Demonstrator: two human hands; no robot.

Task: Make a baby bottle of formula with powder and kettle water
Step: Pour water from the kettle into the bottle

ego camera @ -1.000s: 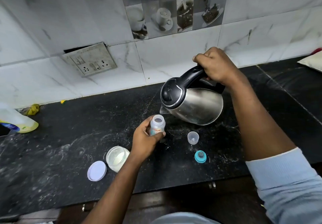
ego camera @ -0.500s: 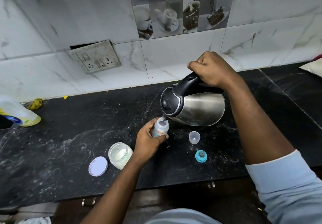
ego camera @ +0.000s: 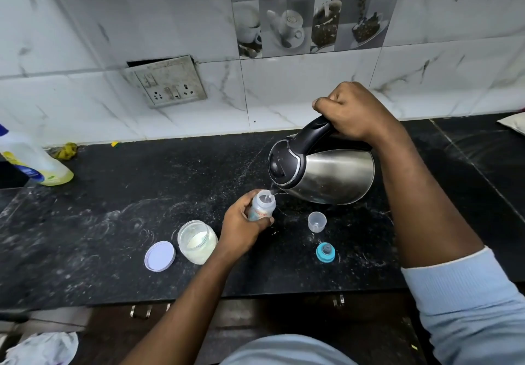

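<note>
Baby bottle (ego camera: 264, 207) sits in my left hand (ego camera: 241, 228), near the front middle of the black counter (ego camera: 113, 222). My fingers and thumb curl round its lower body, and my hand hides whether its base touches the stone. Its mouth is open and faces up.

My right hand (ego camera: 355, 111) is wrapped tight round the black handle of the steel kettle (ego camera: 332, 174). I hold it in the air, tipped to the left, with the spout just over the bottle's mouth. A thin clear stream runs from the spout into the bottle.

Just left of my left wrist stands the open jar (ego camera: 197, 242) with pale powder in it. Its lilac lid (ego camera: 159, 256) lies flat beside it on the left. To the right of the bottle, below the kettle, a small clear cap (ego camera: 317, 221) stands mouth up. Nearer to me, a teal teat ring (ego camera: 325, 252) rests on the counter.

Far left, by the wall, stands a yellow plastic bottle (ego camera: 31, 160), and a socket plate (ego camera: 167, 82) sits crooked on the tiles.
</note>
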